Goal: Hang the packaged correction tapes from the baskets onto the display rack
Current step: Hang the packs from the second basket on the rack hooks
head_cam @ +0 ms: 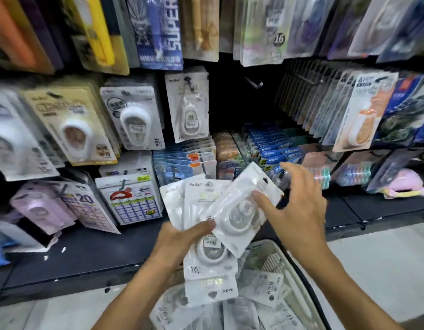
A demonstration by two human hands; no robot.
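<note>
A stationery shop: carded correction tapes (134, 120) crowd the display rack's pegs (253, 83), price stickers showing

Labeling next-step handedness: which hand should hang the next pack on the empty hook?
Right, probably. The right hand already pinches the top pack, tilted toward the bare hook up and ahead. The left hand grips the remaining stack above the basket, so it is occupied.

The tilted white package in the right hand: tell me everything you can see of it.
The tilted white blister package is a white card under clear glossy plastic, with a round white correction tape visible inside and a dark hang hole near its upper corner. It leans diagonally over the fanned white packages gripped by the left hand. The right hand pinches its upper right edge.
</note>
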